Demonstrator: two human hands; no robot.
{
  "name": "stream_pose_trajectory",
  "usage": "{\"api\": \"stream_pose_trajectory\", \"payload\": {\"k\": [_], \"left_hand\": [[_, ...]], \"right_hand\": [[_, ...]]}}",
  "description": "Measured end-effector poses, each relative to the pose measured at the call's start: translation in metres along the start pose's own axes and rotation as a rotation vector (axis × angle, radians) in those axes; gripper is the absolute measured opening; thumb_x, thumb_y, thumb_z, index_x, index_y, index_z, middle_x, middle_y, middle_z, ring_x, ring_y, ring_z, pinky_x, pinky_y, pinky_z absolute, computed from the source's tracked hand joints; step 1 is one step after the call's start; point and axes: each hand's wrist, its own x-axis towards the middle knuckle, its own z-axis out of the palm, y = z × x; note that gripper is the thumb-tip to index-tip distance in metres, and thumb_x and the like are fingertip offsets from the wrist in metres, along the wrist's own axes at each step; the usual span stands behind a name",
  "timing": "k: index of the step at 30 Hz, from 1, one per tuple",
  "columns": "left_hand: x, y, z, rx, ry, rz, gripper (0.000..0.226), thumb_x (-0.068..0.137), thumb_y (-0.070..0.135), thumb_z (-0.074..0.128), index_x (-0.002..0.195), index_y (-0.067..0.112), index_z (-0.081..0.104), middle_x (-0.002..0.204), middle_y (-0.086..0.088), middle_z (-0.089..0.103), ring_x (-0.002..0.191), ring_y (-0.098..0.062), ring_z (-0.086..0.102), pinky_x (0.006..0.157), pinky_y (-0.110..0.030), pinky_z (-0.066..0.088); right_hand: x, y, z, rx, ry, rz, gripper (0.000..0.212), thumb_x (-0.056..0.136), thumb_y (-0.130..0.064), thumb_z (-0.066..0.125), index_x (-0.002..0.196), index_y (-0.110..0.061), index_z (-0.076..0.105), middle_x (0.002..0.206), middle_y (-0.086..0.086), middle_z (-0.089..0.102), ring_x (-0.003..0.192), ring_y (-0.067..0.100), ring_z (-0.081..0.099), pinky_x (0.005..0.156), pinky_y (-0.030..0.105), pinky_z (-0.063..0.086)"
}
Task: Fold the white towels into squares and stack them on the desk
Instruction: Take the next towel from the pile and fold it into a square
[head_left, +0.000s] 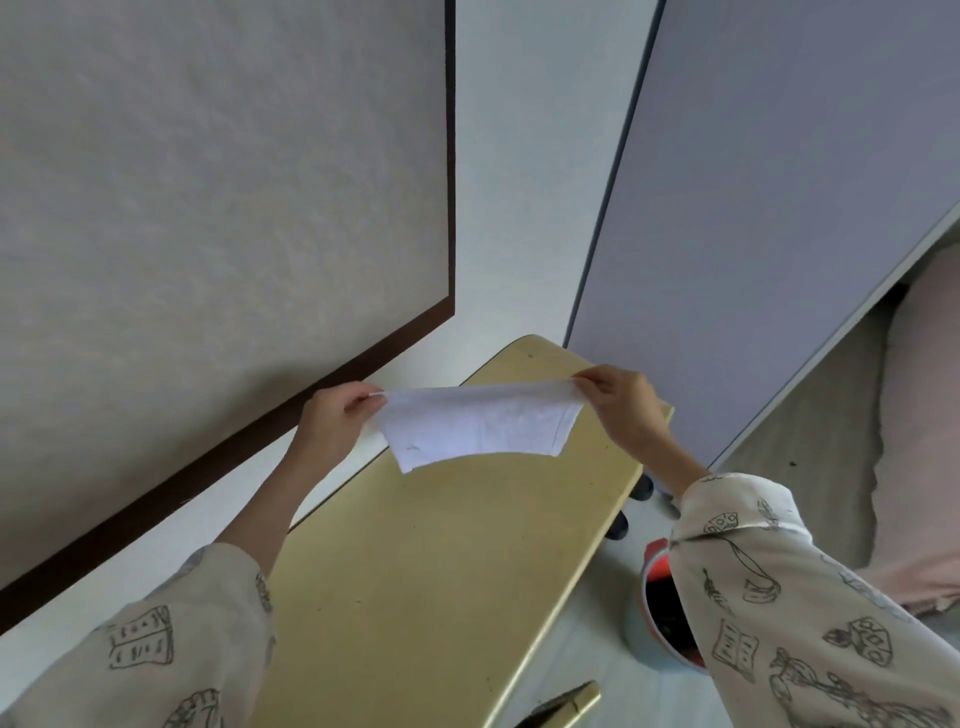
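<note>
1. The wall panel (208, 208) with its dark frame, and a lilac board (779, 208) to the right, fill the background.
2. The tan counter (441, 571) runs away from the viewer; its visible surface carries no stacked towels.
3. The patterned sleeves (810, 623) bear drawn books and feathers; no readable writing.
4. A red-rimmed bin (655, 613) sits right of the counter, on the floor.
5. The white towel (478, 423) hangs in the air above the counter's far end, stretched taut, probably to align edges before folding.
6. The left hand (332, 415) and right hand (618, 397) each pinch an upper corner with closed fingers.
</note>
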Motion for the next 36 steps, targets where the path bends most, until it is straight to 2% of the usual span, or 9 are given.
{"api": "stream_pose_trajectory", "payload": {"k": [3,7,13,17,20,23,28,32,36], "left_hand": [[-0.006,-0.007,0.015,0.043,-0.055,-0.010,0.015,0.089,0.014,0.058,0.096,0.005,0.068,0.082,-0.002,0.065,0.082,-0.019,0.059,0.066,-0.017,0.040],[-0.038,-0.038,0.049,0.122,-0.153,-0.114,0.013,0.088,0.016,0.060,0.092,0.009,0.070,0.079,-0.003,0.066,0.077,-0.021,0.058,0.064,-0.022,0.038],[-0.104,-0.105,0.111,0.161,-0.333,-0.343,0.015,0.088,0.013,0.058,0.095,0.007,0.071,0.084,-0.001,0.064,0.080,-0.014,0.056,0.064,-0.021,0.034],[-0.129,-0.133,0.131,0.118,-0.396,-0.480,0.012,0.087,0.015,0.060,0.077,0.017,0.066,0.072,0.000,0.063,0.070,-0.014,0.056,0.058,-0.020,0.034],[-0.119,-0.143,0.137,-0.001,-0.297,-0.582,0.004,0.085,0.014,0.064,0.084,0.013,0.068,0.074,0.006,0.064,0.072,-0.012,0.058,0.065,-0.020,0.041],[-0.097,-0.149,0.142,-0.107,-0.217,-0.654,0.013,0.084,0.017,0.066,0.093,0.008,0.068,0.085,-0.004,0.067,0.079,-0.018,0.062,0.077,-0.030,0.048],[-0.057,-0.162,0.164,-0.200,-0.144,-0.664,0.017,0.088,0.016,0.060,0.101,0.006,0.065,0.089,-0.002,0.064,0.077,-0.012,0.062,0.059,-0.012,0.049],[-0.044,-0.175,0.177,-0.206,-0.087,-0.719,0.018,0.086,0.020,0.063,0.100,0.009,0.067,0.093,-0.001,0.066,0.079,-0.012,0.062,0.071,-0.021,0.050],[-0.041,-0.182,0.181,-0.174,-0.061,-0.742,0.012,0.085,0.025,0.064,0.091,0.014,0.067,0.084,0.003,0.067,0.077,-0.018,0.064,0.075,-0.027,0.052]], "right_hand": [[-0.002,0.026,0.001,-0.020,-0.044,0.008,0.021,0.092,-0.013,0.053,0.105,-0.005,0.068,0.101,0.005,0.069,0.088,0.010,0.056,0.074,0.017,0.039],[-0.024,0.077,0.023,-0.059,-0.173,0.064,0.019,0.091,-0.015,0.056,0.101,-0.006,0.070,0.096,0.009,0.071,0.079,0.017,0.060,0.059,0.013,0.041],[-0.067,0.163,0.068,-0.133,-0.449,0.174,0.020,0.090,-0.017,0.058,0.102,-0.006,0.070,0.098,0.004,0.070,0.095,0.019,0.061,0.073,0.018,0.035],[-0.078,0.193,0.091,-0.095,-0.522,0.264,0.019,0.090,-0.017,0.057,0.101,-0.009,0.071,0.093,0.002,0.069,0.089,0.012,0.057,0.075,0.021,0.036],[-0.063,0.202,0.106,-0.035,-0.494,0.344,0.018,0.089,-0.019,0.059,0.098,-0.008,0.070,0.087,0.001,0.067,0.087,0.015,0.058,0.075,0.022,0.038],[-0.044,0.204,0.118,-0.019,-0.430,0.358,0.017,0.089,-0.019,0.059,0.096,-0.008,0.070,0.082,-0.002,0.065,0.081,0.016,0.059,0.071,0.022,0.040],[-0.012,0.211,0.146,0.023,-0.339,0.398,0.016,0.090,-0.020,0.059,0.095,-0.007,0.066,0.085,0.001,0.064,0.076,0.016,0.057,0.064,0.021,0.042],[0.004,0.219,0.164,0.049,-0.275,0.451,0.017,0.088,-0.022,0.062,0.093,-0.006,0.062,0.085,0.003,0.061,0.078,0.017,0.055,0.067,0.021,0.043],[0.008,0.225,0.174,-0.008,-0.268,0.460,0.020,0.088,-0.024,0.062,0.093,-0.005,0.063,0.083,0.001,0.060,0.077,0.014,0.053,0.055,0.013,0.036]]}}
